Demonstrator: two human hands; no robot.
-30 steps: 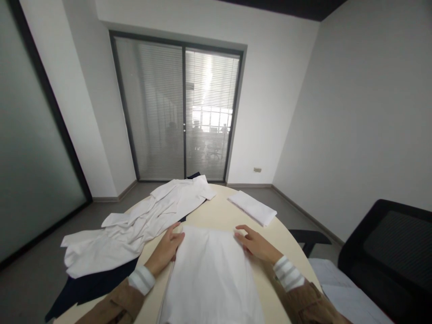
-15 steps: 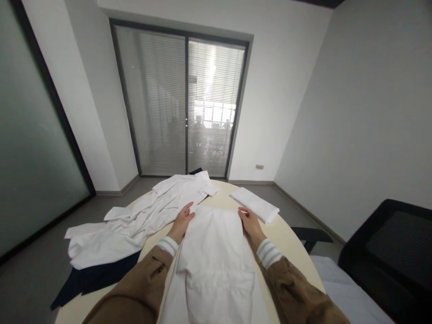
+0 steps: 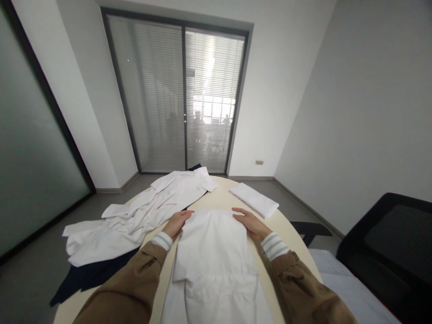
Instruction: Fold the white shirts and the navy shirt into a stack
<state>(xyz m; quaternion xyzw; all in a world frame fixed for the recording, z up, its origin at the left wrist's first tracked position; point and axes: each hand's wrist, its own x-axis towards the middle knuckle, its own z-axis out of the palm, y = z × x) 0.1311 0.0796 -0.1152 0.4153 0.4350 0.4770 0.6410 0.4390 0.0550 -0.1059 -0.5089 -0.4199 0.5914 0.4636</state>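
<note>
Neighbouring the hands [image 3: 177, 223] are rumpled clothing [image 3: 158, 202] and folded cloth [image 3: 254, 199].

We take this to be a small office or meeting room. On the far side, a dark-framed glass partition [image 3: 184, 99] carries slatted blinds [image 3: 216, 67], and through the slats we make out a brightly lit space with dim shapes too blurred to name. To the left we see a frosted glass panel [image 3: 30, 135] in a black frame. A black mesh-backed swivel-style chair [image 3: 398, 229] with an armrest stands at the right, beside our round pale table [image 3: 221, 195]. Plain white walls [image 3: 280, 90], grey skirting [image 3: 249, 177] and a low wall socket [image 3: 259, 162] fit that reading.
</note>
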